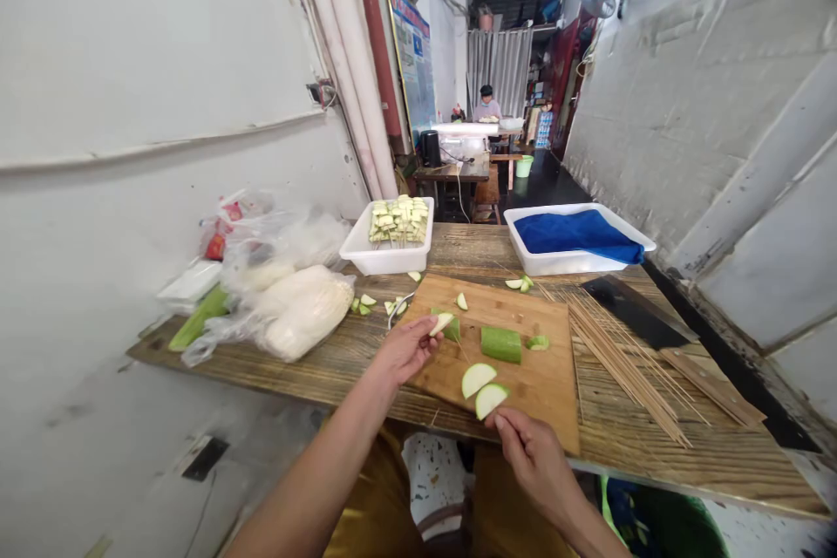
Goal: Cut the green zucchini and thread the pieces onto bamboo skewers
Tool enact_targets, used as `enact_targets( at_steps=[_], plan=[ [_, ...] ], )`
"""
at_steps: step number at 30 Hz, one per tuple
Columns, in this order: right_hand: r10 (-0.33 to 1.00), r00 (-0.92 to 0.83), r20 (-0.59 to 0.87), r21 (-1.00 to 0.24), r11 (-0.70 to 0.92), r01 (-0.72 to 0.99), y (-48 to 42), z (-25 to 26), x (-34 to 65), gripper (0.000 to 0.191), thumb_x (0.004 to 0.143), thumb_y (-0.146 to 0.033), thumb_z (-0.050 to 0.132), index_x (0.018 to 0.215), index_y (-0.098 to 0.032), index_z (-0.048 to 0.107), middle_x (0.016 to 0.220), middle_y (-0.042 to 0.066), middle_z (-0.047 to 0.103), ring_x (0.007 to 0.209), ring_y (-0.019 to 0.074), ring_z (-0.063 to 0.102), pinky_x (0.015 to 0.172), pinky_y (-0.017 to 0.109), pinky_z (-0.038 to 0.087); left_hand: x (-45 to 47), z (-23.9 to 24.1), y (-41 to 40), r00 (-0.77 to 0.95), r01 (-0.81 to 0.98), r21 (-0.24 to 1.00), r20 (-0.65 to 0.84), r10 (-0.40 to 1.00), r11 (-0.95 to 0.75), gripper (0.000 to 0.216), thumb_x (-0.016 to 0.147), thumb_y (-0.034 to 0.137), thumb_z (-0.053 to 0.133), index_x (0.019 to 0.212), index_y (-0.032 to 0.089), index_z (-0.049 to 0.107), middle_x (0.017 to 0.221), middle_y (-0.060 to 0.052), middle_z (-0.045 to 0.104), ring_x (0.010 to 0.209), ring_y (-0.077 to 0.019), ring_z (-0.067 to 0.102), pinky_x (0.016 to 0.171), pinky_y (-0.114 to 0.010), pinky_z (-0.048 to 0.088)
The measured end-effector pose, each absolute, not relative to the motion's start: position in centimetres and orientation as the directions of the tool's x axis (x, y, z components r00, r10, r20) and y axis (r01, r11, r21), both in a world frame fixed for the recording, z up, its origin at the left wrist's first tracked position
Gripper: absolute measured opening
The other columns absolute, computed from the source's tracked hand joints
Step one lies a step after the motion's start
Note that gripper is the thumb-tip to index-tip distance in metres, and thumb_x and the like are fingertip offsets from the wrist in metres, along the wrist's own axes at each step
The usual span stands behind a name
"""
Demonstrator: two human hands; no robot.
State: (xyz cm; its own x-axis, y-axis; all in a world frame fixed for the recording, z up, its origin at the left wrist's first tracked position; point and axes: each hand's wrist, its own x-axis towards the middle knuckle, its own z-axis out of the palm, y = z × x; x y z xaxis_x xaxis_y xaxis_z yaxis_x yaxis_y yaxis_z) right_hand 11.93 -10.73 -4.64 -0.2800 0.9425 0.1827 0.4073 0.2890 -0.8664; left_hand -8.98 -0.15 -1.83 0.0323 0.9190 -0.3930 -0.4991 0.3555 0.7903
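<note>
My left hand [411, 349] pinches a half-moon zucchini slice [442, 324] above the left part of the wooden cutting board [555, 401]. My right hand [528, 445] is closed at the board's near edge, on the lower end of a thin bamboo skewer [464, 352]. Two half-round slices, an upper one [479, 379] and a lower one [492, 400], are threaded on it. Its tip points toward my left hand. A chunk of zucchini [500, 344] lies on the board, with a smaller cut piece [538, 343] to its right.
Loose bamboo skewers [624, 366] and a cleaver [644, 314] lie right of the board. Behind it stand a white tub of filled skewers [385, 260] and a white tray [568, 263] with a blue cloth [575, 234]. Plastic bags [301, 309] sit left. A person [486, 105] is far back.
</note>
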Motion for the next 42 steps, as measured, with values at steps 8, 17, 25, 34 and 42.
enact_targets(
  at_steps=[8,17,25,34,42],
  plan=[
    [0.925,-0.325,0.197,-0.869,0.318,0.38,-10.6,-4.8,10.9,0.027,0.09,-0.027,0.038,0.08,-0.017,0.061,0.069,0.002,0.061,0.063,0.0145,0.056,0.06,0.021,0.041,-8.9,-1.8,-0.8,0.045,-0.582,0.731,-0.408,0.912,0.356,0.007,0.078,0.011,0.058,0.075,0.007,0.062,0.074,-0.007,0.061,0.051,-0.0027,0.051,0.039,-0.008,0.039],
    [0.933,-0.331,0.143,-0.859,0.283,0.427,-10.9,-4.6,10.9,0.03,0.09,-0.031,0.036,0.083,-0.016,0.061,0.064,0.002,0.056,0.06,0.0153,0.053,0.06,0.022,0.04,-8.8,-1.4,-1.1,0.031,-0.581,0.734,-0.412,0.911,0.352,0.01,0.078,0.009,0.057,0.071,0.005,0.062,0.071,-0.008,0.061,0.048,-0.0017,0.048,0.038,-0.007,0.038],
    [0.932,-0.325,0.16,-0.868,0.289,0.403,-10.8,-4.4,10.9,0.032,0.09,-0.031,0.036,0.081,-0.016,0.061,0.064,0.002,0.056,0.06,0.0152,0.053,0.058,0.022,0.039,-8.6,-1.5,-1.3,0.03,-0.584,0.725,-0.429,0.903,0.364,0.009,0.078,0.008,0.057,0.07,0.005,0.062,0.07,-0.007,0.061,0.048,-0.0016,0.048,0.037,-0.007,0.037],
    [0.942,-0.3,0.151,-0.86,0.275,0.43,-10.9,-4.6,10.9,0.032,0.09,-0.033,0.035,0.082,-0.016,0.062,0.059,0.0,0.054,0.055,0.0148,0.052,0.055,0.022,0.039,-7.9,-2.1,-1.5,0.031,-0.581,0.734,-0.413,0.91,0.353,0.006,0.075,0.009,0.061,0.07,0.007,0.063,0.068,-0.005,0.059,0.047,-0.0002,0.046,0.038,-0.007,0.036],
    [0.964,-0.247,0.1,-0.89,0.198,0.411,-11.0,-4.4,10.3,0.032,0.089,-0.034,0.036,0.076,-0.017,0.059,0.061,0.002,0.058,0.054,0.0147,0.052,0.048,0.021,0.035,-7.2,-2.3,-1.8,0.041,-0.576,0.726,-0.433,0.9,0.376,0.004,0.072,0.008,0.065,0.068,0.006,0.064,0.066,-0.005,0.059,0.047,-0.0009,0.046,0.037,-0.007,0.035]
  ],
)
